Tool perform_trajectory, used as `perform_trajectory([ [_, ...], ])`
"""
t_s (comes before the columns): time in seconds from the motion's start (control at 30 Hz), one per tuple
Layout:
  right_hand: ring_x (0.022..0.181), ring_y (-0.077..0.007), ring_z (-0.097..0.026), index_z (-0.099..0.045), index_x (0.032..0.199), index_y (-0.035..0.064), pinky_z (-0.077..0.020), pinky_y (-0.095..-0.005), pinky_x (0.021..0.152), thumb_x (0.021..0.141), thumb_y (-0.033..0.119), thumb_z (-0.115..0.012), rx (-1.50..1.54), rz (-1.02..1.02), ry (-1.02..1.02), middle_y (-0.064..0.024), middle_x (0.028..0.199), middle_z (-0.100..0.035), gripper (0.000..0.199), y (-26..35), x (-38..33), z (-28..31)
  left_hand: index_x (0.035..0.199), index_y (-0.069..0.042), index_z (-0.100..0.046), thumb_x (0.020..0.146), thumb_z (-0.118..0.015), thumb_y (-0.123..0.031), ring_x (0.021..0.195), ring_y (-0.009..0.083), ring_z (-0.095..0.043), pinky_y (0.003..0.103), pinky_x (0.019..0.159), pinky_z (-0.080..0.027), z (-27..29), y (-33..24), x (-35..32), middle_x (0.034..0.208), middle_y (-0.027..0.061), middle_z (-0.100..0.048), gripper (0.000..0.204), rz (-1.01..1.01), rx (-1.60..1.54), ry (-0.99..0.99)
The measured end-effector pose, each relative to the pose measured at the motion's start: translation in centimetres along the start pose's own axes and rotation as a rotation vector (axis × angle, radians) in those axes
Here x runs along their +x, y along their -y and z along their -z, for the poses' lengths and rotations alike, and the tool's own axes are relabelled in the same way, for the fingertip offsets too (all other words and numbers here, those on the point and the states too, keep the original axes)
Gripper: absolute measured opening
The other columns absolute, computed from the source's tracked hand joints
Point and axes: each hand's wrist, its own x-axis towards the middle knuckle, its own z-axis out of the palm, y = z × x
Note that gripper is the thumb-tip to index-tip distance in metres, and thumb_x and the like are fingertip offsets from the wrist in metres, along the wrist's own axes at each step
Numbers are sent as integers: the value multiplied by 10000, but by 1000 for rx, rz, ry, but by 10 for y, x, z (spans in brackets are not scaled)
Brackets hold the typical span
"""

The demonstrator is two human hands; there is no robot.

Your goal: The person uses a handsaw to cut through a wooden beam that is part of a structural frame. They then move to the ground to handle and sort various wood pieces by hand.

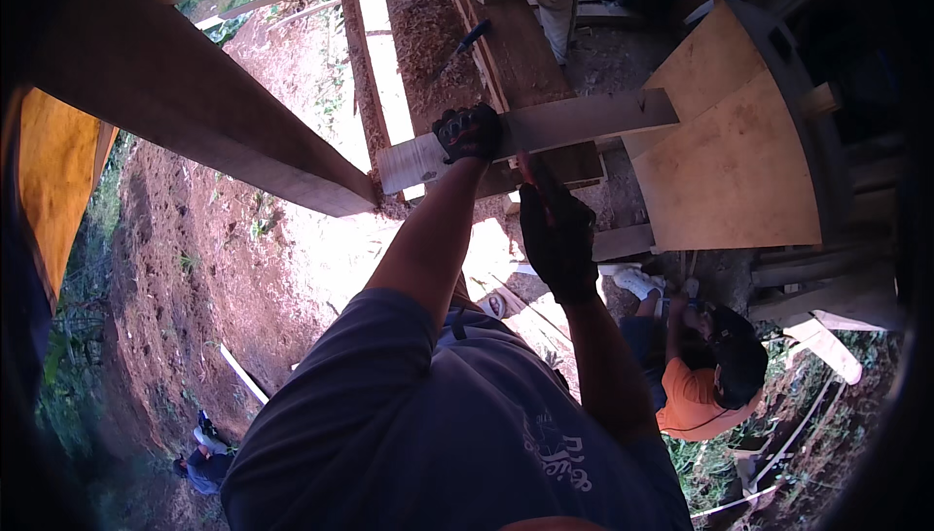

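A long pale board (593, 118) lies crosswise over a wooden work surface in front of me. My left hand (469, 132), in a dark glove, presses down on it left of the middle, its fingers curled over the board. My right hand (556, 234), also in a dark glove, is closed round the red handle of a tool (526, 167) at the board's near edge. It looks like a handsaw; its blade is seen nearly edge-on and is hard to make out.
Wood shavings (428, 35) cover the bench beyond, where a dark-handled tool (474, 35) lies. A thick beam (243, 132) slants in from the upper left. Plywood sheets (730, 142) stand at right. A person in orange (696, 395) crouches at lower right; others stand at the far side.
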Motion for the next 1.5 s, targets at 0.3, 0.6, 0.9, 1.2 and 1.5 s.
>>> perform_trajectory([
  [0.3,962,-312,-809,-605,1522,47,-639,-402,742,1096,159,-592,-307,-31,120,-219,1458,-690,440,79,-56,47,1034,-203,-830,987,-549,-357,1151,357,-706,547,950,-477,-3,14,-1,1156,132,-820,324,35,31,-35],
  [0.6,919,-351,-802,-549,1594,106,-627,-434,780,1095,189,-604,-135,101,17,-186,1417,-724,509,6,-7,-12,1097,-186,-824,1019,-522,-364,1202,363,-693,555,978,-477,-9,11,3,1180,140,-813,359,24,33,-26],
  [0.9,1017,-349,-805,-596,1541,55,-635,-410,840,1089,129,-616,-173,30,28,-182,1408,-733,459,22,-23,6,1066,-180,-825,983,-580,-348,1186,370,-701,587,983,-488,-30,19,10,1139,142,-813,309,36,92,-32],
  [1.2,1050,-341,-807,-626,1519,64,-647,-395,845,1076,116,-621,-160,72,10,-218,1406,-728,447,-3,-15,5,1275,-83,-738,995,-631,-599,1250,439,-659,559,1081,-483,29,29,-24,1334,219,-727,597,-199,-100,48],
  [1.5,1214,-326,-744,-613,1532,38,-600,-404,979,1084,95,-597,-35,-8,46,-219,1421,-724,452,-1,-17,3,1635,-34,-402,757,-833,-754,1469,450,-492,571,1199,-400,31,47,-30,1601,237,-508,1214,-453,-103,134],
])
